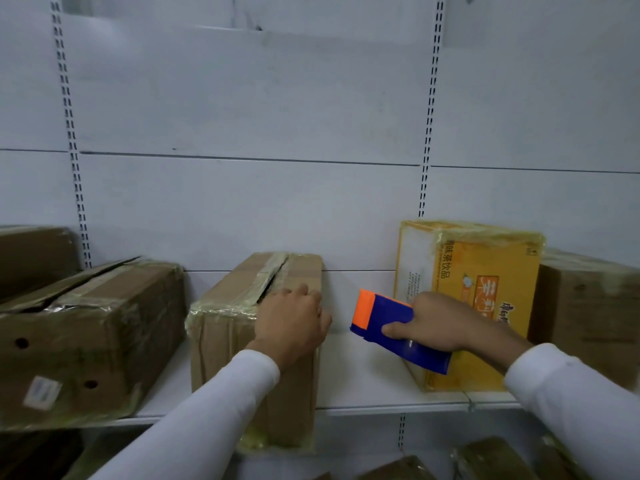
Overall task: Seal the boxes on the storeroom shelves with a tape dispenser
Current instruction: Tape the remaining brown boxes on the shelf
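Nearest: two white sleeves reach in from the bottom edge. Left hand (292, 320) rests on the front top corner of the middle brown box (256, 341), fingers loosely curved over the edge, pressing/steadying rather than clamping. Right hand (446, 323) is wrapped round the blue tape dispenser (398, 332), thumb across its flat side, orange nose pointing up-left, held in the air btwn the middle box and the yellow carton (474, 306).

Handling, as a guess: dispenser looks like light, stiff plastic w/ a smooth side, so a full-fist hold on the body is right; keep clear of the orange end, prob. where the blade sits.

Middle box sits on the white shelf (363, 375), front overhanging the lip a bit. Cardboard is soft, creased, w/ old glossy tape, so slippery in spots. Its top seam gapes open twd the back. Likely needs flaps pushed flat from on top before tape goes over.

Left brown box (90, 341) has a flap lifted too. Further right, another brown box (588, 306) is wrapped in film. More boxes sit below.
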The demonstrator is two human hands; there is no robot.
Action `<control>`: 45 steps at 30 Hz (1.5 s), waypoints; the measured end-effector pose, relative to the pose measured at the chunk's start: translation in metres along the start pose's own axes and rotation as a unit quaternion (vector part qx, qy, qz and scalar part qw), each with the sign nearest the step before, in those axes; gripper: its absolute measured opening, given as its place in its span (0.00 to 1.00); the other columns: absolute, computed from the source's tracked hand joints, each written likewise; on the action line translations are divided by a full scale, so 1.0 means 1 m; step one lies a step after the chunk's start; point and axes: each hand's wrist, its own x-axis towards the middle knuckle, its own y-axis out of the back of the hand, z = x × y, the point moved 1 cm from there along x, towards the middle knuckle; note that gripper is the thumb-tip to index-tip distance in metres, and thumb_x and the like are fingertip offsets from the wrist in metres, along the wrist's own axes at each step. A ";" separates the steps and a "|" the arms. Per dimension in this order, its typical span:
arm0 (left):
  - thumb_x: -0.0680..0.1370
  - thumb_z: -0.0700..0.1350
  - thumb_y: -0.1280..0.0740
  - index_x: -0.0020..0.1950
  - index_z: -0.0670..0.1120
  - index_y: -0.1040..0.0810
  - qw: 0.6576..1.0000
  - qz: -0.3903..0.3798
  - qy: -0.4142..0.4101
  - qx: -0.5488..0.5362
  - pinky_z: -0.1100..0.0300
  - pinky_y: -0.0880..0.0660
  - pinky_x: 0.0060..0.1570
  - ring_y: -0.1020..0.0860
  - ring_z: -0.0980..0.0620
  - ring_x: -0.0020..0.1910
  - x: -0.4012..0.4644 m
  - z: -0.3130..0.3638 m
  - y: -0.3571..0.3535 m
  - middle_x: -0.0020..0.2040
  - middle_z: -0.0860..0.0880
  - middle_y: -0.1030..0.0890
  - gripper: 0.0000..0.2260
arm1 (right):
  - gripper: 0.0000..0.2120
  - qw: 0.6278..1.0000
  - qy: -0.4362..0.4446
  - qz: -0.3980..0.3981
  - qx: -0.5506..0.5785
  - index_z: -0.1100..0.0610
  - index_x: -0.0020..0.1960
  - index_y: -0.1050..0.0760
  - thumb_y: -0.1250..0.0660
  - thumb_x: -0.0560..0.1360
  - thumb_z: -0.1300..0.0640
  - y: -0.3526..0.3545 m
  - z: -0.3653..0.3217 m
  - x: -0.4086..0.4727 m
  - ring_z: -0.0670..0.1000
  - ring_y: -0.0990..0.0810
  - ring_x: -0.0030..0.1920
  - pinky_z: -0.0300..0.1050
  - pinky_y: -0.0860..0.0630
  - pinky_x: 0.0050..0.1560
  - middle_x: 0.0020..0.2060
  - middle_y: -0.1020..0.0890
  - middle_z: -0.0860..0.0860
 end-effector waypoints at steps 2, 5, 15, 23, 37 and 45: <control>0.77 0.55 0.45 0.47 0.50 0.23 1.000 0.014 -0.016 -0.011 0.58 0.39 0.35 0.21 0.44 0.45 -0.007 -0.011 0.002 0.45 0.50 0.21 0.14 | 0.26 1.000 0.001 -0.007 0.024 0.57 0.43 0.24 0.33 0.71 0.32 0.000 0.001 -0.004 0.50 0.22 0.33 0.43 0.32 0.33 0.35 0.19 0.52; 0.76 0.56 0.50 0.49 0.50 0.21 0.997 0.041 -0.062 -0.031 0.58 0.30 0.38 0.21 0.46 0.46 -0.026 -0.038 0.010 0.47 0.52 0.19 0.19 | 0.27 0.998 0.031 -0.019 0.047 0.60 0.46 0.21 0.33 0.73 0.34 0.003 0.002 -0.011 0.49 0.21 0.32 0.41 0.32 0.33 0.37 0.16 0.55; 0.81 0.56 0.44 0.71 0.53 0.29 0.960 -0.042 -0.253 -0.115 0.59 0.36 0.68 0.30 0.56 0.68 -0.062 -0.137 0.036 0.69 0.55 0.27 0.20 | 0.20 0.980 0.113 -0.030 0.161 0.55 0.46 0.22 0.31 0.72 0.38 0.027 -0.013 -0.027 0.46 0.16 0.35 0.37 0.27 0.34 0.37 0.15 0.50; 0.79 0.43 0.36 0.69 0.52 0.28 0.996 -0.048 -0.071 0.007 0.56 0.38 0.67 0.30 0.48 0.67 -0.047 -0.175 0.037 0.69 0.50 0.27 0.19 | 0.24 0.976 0.122 -0.024 0.181 0.54 0.47 0.22 0.31 0.67 0.33 0.027 -0.014 -0.037 0.44 0.15 0.36 0.35 0.26 0.33 0.36 0.15 0.45; 0.79 0.54 0.40 0.74 0.50 0.40 0.996 -0.052 -0.002 -0.074 0.49 0.53 0.74 0.41 0.49 0.74 0.013 -0.027 -0.019 0.74 0.50 0.36 0.24 | 0.18 0.988 0.067 0.017 0.136 0.53 0.47 0.23 0.31 0.73 0.38 0.039 0.028 -0.049 0.47 0.15 0.39 0.39 0.22 0.39 0.38 0.15 0.49; 0.80 0.55 0.45 0.66 0.51 0.25 0.978 0.054 -0.068 -0.192 0.53 0.44 0.66 0.30 0.50 0.65 -0.014 -0.081 -0.029 0.64 0.52 0.24 0.19 | 0.21 0.985 0.042 0.016 0.168 0.55 0.49 0.23 0.32 0.71 0.37 0.042 0.055 -0.063 0.46 0.15 0.37 0.35 0.23 0.37 0.38 0.15 0.49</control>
